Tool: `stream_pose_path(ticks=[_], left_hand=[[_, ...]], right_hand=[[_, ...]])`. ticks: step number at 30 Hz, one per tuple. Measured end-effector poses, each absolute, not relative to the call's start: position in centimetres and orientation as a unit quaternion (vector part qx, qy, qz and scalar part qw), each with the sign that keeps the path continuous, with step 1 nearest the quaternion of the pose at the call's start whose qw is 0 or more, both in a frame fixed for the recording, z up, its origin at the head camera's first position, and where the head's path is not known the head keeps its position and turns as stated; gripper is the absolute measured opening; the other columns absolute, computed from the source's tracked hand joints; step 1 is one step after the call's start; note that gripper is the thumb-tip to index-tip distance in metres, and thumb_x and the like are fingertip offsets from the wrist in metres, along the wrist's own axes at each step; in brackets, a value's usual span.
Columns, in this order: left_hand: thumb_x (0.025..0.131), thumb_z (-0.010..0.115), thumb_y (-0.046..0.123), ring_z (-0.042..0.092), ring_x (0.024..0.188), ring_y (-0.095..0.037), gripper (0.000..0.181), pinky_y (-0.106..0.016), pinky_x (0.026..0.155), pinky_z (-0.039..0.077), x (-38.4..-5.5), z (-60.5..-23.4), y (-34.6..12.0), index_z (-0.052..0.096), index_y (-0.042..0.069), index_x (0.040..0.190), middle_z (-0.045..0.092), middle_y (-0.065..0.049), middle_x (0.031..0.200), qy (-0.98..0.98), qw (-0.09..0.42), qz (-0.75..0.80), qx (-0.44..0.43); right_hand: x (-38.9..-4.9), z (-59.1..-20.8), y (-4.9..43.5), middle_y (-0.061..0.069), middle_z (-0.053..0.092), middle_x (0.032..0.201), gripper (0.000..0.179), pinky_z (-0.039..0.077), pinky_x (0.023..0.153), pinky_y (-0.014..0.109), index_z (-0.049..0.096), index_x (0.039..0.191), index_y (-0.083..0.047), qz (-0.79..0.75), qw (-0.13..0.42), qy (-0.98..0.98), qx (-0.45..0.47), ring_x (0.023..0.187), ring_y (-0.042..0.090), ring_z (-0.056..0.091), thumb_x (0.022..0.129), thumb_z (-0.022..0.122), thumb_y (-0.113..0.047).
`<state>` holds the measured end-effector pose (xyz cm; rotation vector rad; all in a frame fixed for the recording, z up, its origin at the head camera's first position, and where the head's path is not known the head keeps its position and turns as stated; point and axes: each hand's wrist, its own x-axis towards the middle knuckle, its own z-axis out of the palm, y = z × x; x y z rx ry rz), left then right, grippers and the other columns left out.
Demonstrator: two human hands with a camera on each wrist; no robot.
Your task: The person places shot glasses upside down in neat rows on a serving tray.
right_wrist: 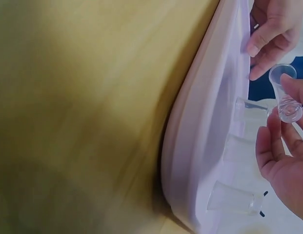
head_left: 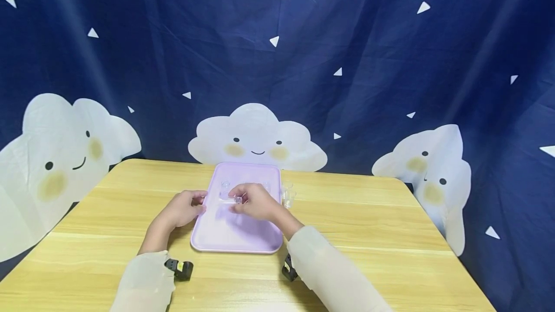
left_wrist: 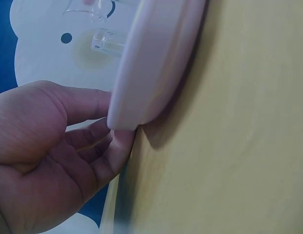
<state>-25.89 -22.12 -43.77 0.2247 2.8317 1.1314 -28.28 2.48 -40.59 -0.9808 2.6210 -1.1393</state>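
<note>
A light purple tray [head_left: 260,242] lies on the table. My left hand [head_left: 184,207] grips its left rim, and in the left wrist view the fingers [left_wrist: 90,105] meet the tray edge [left_wrist: 158,63]. Above the tray, my right hand [head_left: 257,201] holds a small clear shot glass [right_wrist: 284,95], tilted, between thumb and fingers. More clear shot glasses stand on the tray, among them one nearer the held one [right_wrist: 253,107] and another [right_wrist: 234,197] lower in the right wrist view. The right hand partly hides the tray's middle in the head view.
Just off the tray's right edge, clear glasses [head_left: 288,197] stand on the wooden table [head_left: 368,235]. A dark blue curtain [head_left: 238,37] with white clouds hangs behind the table. Black wrist cameras are strapped near both sleeves.
</note>
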Motion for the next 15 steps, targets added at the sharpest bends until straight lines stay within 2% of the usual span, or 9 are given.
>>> stream_pose_path(ticks=[8,15], left_hand=[[0.098,0.061,0.004,0.058,0.123,-0.044,0.044,-0.062,0.107,0.043,-25.83,-43.61,-22.14,0.056,-0.008,0.140,0.067,-0.024,0.124,0.926,0.041,0.368,0.074],[0.097,0.062,0.004,0.060,0.119,-0.043,0.044,-0.061,0.105,0.045,-25.84,-43.60,-22.07,0.057,-0.009,0.139,0.068,-0.023,0.122,0.925,0.036,0.371,0.074]], right_hand=[[-28.26,-41.08,1.78,0.003,0.070,0.101,0.031,0.052,0.071,0.019,0.073,0.114,-0.005,-0.395,0.067,0.866,-0.298,0.077,0.005,0.060,0.085,0.083,-0.012],[-28.23,-41.53,1.53,-0.005,0.063,0.086,0.029,0.050,0.065,0.019,0.074,0.112,-0.007,-0.405,0.069,0.867,-0.282,0.073,0.005,0.055,0.085,0.083,-0.011]])
